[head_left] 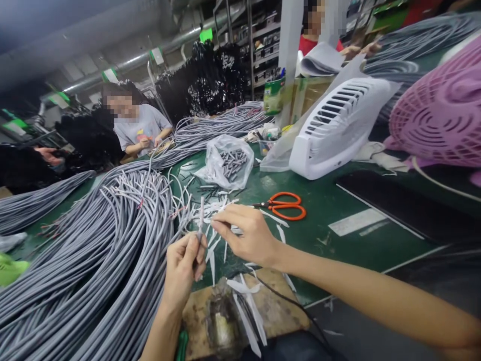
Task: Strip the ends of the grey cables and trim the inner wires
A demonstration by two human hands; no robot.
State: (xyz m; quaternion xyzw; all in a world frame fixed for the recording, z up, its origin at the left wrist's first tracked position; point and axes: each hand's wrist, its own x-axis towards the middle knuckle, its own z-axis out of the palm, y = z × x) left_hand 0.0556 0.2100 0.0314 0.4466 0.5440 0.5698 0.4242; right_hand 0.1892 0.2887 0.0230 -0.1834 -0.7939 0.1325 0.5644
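My left hand [186, 258] is closed around a grey cable, whose pale end [202, 213] sticks up above the thumb. Just to its right, my right hand [246, 233] has thumb and forefinger pinched close together, a short way from the cable end; whether anything is between the fingertips I cannot make out. Loose white strips [212, 260] lie scattered under and around both hands. Beside my left hand spreads a large bundle of grey cables [124, 240] with stripped ends. Beyond my right hand lie scissors with orange handles [287, 206].
A clear plastic bag [229, 163] holds short grey tubes. A white fan [334, 125] and a pink fan [439, 110] stand at the right, near a black mat [387, 203]. A wooden board [274, 296] lies in front. Two people sit across the green table [323, 240].
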